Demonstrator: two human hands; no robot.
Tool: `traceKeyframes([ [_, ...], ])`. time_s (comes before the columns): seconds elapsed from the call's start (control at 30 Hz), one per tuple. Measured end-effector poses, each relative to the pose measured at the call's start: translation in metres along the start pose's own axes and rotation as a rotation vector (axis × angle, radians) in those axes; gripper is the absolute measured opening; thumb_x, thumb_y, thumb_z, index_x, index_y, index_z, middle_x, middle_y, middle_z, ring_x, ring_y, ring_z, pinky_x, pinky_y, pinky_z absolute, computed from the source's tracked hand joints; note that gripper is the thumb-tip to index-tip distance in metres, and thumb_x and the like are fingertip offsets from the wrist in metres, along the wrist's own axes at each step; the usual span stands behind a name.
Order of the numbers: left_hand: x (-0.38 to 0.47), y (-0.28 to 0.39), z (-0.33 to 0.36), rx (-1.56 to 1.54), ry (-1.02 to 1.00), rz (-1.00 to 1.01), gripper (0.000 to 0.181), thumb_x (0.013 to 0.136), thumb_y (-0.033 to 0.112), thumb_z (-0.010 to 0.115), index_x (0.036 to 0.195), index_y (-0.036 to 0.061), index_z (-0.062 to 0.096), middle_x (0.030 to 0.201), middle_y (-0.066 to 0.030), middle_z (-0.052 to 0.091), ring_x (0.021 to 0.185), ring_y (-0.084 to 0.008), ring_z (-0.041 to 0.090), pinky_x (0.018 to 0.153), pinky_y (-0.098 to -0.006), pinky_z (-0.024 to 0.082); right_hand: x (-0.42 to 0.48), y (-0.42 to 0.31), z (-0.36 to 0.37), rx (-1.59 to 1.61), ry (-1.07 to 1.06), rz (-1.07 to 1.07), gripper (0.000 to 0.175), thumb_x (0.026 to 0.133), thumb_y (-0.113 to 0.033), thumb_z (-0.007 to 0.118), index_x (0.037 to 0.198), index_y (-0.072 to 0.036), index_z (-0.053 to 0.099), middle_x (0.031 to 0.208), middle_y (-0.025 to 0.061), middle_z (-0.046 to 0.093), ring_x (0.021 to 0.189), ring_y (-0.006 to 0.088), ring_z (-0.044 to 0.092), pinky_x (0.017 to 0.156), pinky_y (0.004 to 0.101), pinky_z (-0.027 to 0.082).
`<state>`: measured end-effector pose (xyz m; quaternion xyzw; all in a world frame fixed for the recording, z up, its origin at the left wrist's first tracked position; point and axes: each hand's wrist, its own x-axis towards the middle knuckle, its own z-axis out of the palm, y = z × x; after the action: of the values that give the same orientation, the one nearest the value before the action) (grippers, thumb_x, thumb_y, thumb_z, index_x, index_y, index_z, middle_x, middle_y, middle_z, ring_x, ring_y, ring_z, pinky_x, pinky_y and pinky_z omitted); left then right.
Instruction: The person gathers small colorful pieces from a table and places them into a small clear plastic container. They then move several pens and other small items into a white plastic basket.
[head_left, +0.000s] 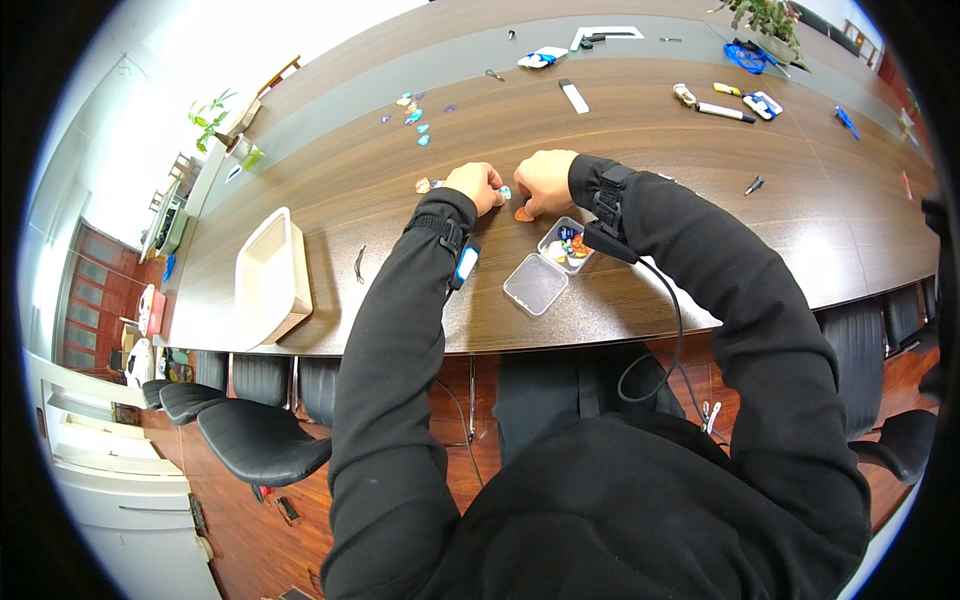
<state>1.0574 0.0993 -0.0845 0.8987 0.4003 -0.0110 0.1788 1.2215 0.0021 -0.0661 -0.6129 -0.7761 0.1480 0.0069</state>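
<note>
My left hand (476, 187) pinches a teal guitar pick (505, 193) between thumb and fingers, low over the brown table. Just to its right, my right hand (546, 182) points down with an orange guitar pick (523, 215) at its fingertips. Orange and pale picks (424, 185) lie left of my left hand, partly hidden by it. Nearer to me stands a small clear plastic box (567, 247) with mixed picks inside, its lid (535, 285) folded back on the table. My right wrist device covers part of the box. Farther off, blue, purple and yellow picks (413, 115) are scattered.
A cream plastic basket (296, 277) stands at the left near the table edge, with a dark cord tie (359, 264) beside it. Toward the far right lie a white marker (724, 112) and a coiled blue cord (745, 57). A black cable (679, 330) hangs from my right wrist.
</note>
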Motion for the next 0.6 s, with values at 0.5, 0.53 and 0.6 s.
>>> traceKeyframes([
  [0.5, 0.019, -0.011, 0.009, -0.062, -0.054, 0.181, 0.034, 0.078, 0.014, 0.08, 0.109, 0.0056, 0.066, 0.09, -0.0086, 0.072, 0.086, -0.0229, 0.068, 0.078, -0.0352, 0.053, 0.01, -0.004, 0.014, 0.012, 0.015, -0.063, 0.027, 0.077, -0.027, 0.075, 0.086, -0.003, 0.074, 0.083, 0.0187, 0.073, 0.081, 0.0364, 0.07, 0.075, 0.0447, 0.055],
  [0.53, 0.02, -0.011, 0.01, -0.063, -0.055, 0.186, 0.033, 0.078, 0.014, 0.08, 0.107, 0.0054, 0.066, 0.09, -0.0085, 0.072, 0.087, -0.0228, 0.068, 0.078, -0.0353, 0.053, 0.01, -0.004, 0.014, 0.007, -0.004, -0.054, 0.026, 0.077, -0.027, 0.075, 0.088, -0.003, 0.073, 0.084, 0.0186, 0.073, 0.082, 0.0364, 0.07, 0.075, 0.0447, 0.055],
  [0.6, 0.02, -0.012, 0.011, -0.099, -0.05, 0.149, 0.032, 0.074, 0.018, 0.082, 0.1, 0.0073, 0.068, 0.094, -0.0116, 0.073, 0.091, -0.028, 0.069, 0.082, -0.0377, 0.054, 0.01, -0.005, 0.015, 0.014, -0.014, -0.029, 0.025, 0.077, -0.025, 0.075, 0.09, -0.003, 0.071, 0.086, 0.018, 0.072, 0.084, 0.0363, 0.07, 0.076, 0.0447, 0.054],
])
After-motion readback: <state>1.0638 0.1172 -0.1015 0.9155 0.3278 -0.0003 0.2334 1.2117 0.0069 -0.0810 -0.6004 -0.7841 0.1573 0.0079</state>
